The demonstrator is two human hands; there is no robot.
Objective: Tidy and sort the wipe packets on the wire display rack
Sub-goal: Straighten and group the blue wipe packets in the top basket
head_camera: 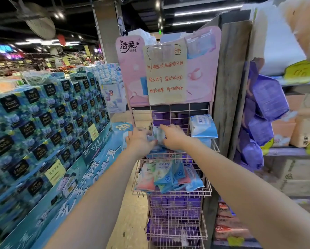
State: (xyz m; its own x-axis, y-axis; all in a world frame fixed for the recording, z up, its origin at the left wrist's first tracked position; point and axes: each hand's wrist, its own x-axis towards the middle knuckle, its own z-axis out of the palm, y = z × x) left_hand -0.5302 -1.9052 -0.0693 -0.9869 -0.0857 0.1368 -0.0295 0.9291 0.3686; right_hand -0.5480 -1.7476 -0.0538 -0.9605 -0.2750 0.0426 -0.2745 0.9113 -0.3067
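The packets (157, 136) in hand are a small bunch of soft, pale blue and white wipe sachets, crumpled between both hands above the top basket (183, 153) of the pink wire rack (170, 112). The left hand (140, 141) closes around the bunch from the left; the right hand (172, 136) pinches its upper edge, fingers curled over it. How many packets the bunch holds I cannot tell.

This looks like the gathering step: pulling loose packets together before squaring them up. Next, I judge, the bunch needs aligning edge to edge and setting down upright in the basket, beside the larger white and blue pack (202, 125) that stands at its right end.

1 tier down, the second basket (170, 192) holds a jumbled fan of blue, green and red packets (168, 177), leaning and overlapping, not yet sorted. Below that, purple packs (175, 205) fill the lower tiers. A pink sign (132, 72) tops the rack
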